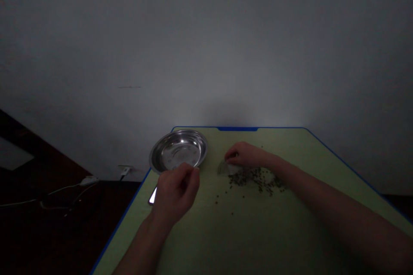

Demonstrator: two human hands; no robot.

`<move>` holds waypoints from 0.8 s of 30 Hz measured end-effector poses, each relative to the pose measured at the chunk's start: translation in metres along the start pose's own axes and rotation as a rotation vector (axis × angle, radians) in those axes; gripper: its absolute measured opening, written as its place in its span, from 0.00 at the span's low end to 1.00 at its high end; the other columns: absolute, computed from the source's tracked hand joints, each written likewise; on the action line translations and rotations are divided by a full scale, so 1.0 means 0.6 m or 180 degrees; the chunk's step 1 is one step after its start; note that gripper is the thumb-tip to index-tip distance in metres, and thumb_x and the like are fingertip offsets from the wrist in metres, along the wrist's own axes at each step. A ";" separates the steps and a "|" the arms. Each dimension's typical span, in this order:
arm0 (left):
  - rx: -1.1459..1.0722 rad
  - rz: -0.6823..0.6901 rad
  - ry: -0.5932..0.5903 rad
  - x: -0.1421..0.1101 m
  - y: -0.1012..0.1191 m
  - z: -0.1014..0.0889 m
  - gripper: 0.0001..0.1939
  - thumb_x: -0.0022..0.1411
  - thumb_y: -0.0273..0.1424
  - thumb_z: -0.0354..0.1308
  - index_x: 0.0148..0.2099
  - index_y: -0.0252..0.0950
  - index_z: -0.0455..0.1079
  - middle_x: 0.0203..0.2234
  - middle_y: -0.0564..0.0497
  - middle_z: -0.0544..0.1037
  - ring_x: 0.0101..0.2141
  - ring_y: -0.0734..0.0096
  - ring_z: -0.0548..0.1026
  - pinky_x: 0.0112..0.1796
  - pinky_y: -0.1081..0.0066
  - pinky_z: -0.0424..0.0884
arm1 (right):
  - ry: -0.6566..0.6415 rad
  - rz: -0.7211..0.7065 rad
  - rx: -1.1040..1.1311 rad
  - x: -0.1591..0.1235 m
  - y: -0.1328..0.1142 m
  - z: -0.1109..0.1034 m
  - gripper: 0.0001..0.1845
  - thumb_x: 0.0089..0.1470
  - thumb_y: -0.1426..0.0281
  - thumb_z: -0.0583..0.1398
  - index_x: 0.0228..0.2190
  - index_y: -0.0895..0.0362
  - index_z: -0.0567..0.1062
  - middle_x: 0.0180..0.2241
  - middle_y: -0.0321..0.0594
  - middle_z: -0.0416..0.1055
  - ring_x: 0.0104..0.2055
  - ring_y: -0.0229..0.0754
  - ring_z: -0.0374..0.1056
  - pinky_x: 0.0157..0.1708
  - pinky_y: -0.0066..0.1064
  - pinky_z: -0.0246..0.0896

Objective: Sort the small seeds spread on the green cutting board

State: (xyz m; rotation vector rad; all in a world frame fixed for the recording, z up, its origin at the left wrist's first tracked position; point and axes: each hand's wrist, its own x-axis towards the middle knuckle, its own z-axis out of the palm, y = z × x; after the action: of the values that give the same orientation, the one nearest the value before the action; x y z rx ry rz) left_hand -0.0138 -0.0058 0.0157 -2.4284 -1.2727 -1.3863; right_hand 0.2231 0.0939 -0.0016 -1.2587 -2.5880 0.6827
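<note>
My left hand [176, 191] is closed in a pinch just in front of the shiny metal bowl [156, 161]. What its fingertips hold, if anything, is too small and dark to make out. Over the middle of the table, my right hand [247, 154] has its fingers pressed together on a small translucent bag [222, 168]. Beside and below that hand lies a loose heap of small dark beans or seeds [248, 177], partly covered by the hand and forearm. A few single ones lie scattered toward the front.
Both hands are over a pale green table [206, 232] with a blue edge, set against a grey wall [226, 51]. A phone with a lit screen [152, 197] lies partly behind my left hand. White cables and a power strip [88, 180] are on the left, beyond the table.
</note>
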 end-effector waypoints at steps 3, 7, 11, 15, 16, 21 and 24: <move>0.0015 -0.0024 -0.0023 -0.001 -0.001 0.001 0.12 0.60 0.27 0.52 0.23 0.35 0.62 0.11 0.61 0.61 0.12 0.84 0.61 0.16 0.80 0.55 | -0.0189 -0.0241 0.0039 -0.002 -0.030 0.005 0.13 0.51 0.73 0.58 0.36 0.57 0.81 0.30 0.38 0.78 0.29 0.37 0.69 0.30 0.26 0.57; 0.0019 -0.0069 -0.0032 -0.003 -0.002 0.004 0.13 0.60 0.28 0.52 0.23 0.35 0.62 0.11 0.60 0.62 0.12 0.83 0.61 0.16 0.79 0.56 | -0.0384 -0.0462 0.0086 -0.015 -0.069 0.012 0.12 0.52 0.72 0.58 0.37 0.56 0.81 0.32 0.38 0.79 0.31 0.37 0.70 0.33 0.26 0.58; 0.0009 -0.0138 -0.0084 -0.003 0.001 0.004 0.13 0.61 0.29 0.51 0.23 0.35 0.62 0.11 0.60 0.62 0.12 0.83 0.61 0.16 0.79 0.55 | -0.0604 -0.0569 0.0131 -0.039 -0.090 0.016 0.12 0.52 0.72 0.59 0.37 0.55 0.81 0.33 0.38 0.79 0.31 0.38 0.71 0.34 0.26 0.60; 0.0023 -0.0190 -0.0088 -0.001 0.004 0.004 0.14 0.60 0.29 0.51 0.22 0.35 0.62 0.11 0.60 0.62 0.12 0.82 0.61 0.16 0.78 0.54 | -0.0569 -0.0627 0.0186 -0.061 -0.092 0.008 0.12 0.53 0.72 0.59 0.38 0.55 0.80 0.35 0.39 0.79 0.34 0.38 0.72 0.37 0.26 0.60; 0.0015 -0.0201 -0.0096 0.000 0.004 0.005 0.14 0.60 0.29 0.51 0.22 0.35 0.62 0.11 0.60 0.61 0.12 0.82 0.61 0.16 0.78 0.54 | -0.0449 -0.0616 0.0199 -0.066 -0.091 0.003 0.12 0.53 0.72 0.59 0.38 0.56 0.80 0.35 0.40 0.79 0.35 0.38 0.72 0.37 0.26 0.60; -0.0048 -0.0186 -0.0093 0.002 0.003 0.008 0.13 0.59 0.29 0.51 0.22 0.36 0.61 0.11 0.61 0.60 0.12 0.82 0.59 0.16 0.78 0.53 | 0.0319 -0.0158 0.0086 -0.101 -0.080 -0.020 0.11 0.55 0.69 0.57 0.35 0.55 0.80 0.32 0.39 0.78 0.32 0.38 0.70 0.34 0.27 0.60; -0.0097 -0.0170 -0.0088 0.002 0.004 0.008 0.13 0.59 0.29 0.51 0.21 0.37 0.60 0.10 0.61 0.59 0.12 0.82 0.58 0.16 0.77 0.52 | 0.0287 0.0252 0.0042 -0.135 -0.069 -0.024 0.12 0.56 0.67 0.56 0.35 0.55 0.80 0.29 0.38 0.78 0.27 0.38 0.68 0.28 0.28 0.58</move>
State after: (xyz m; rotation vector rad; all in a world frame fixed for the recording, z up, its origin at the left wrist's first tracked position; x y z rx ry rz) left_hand -0.0086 -0.0043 0.0143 -2.4593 -1.3418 -1.4002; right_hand 0.2502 0.0132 0.0336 -1.3616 -2.4697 0.6402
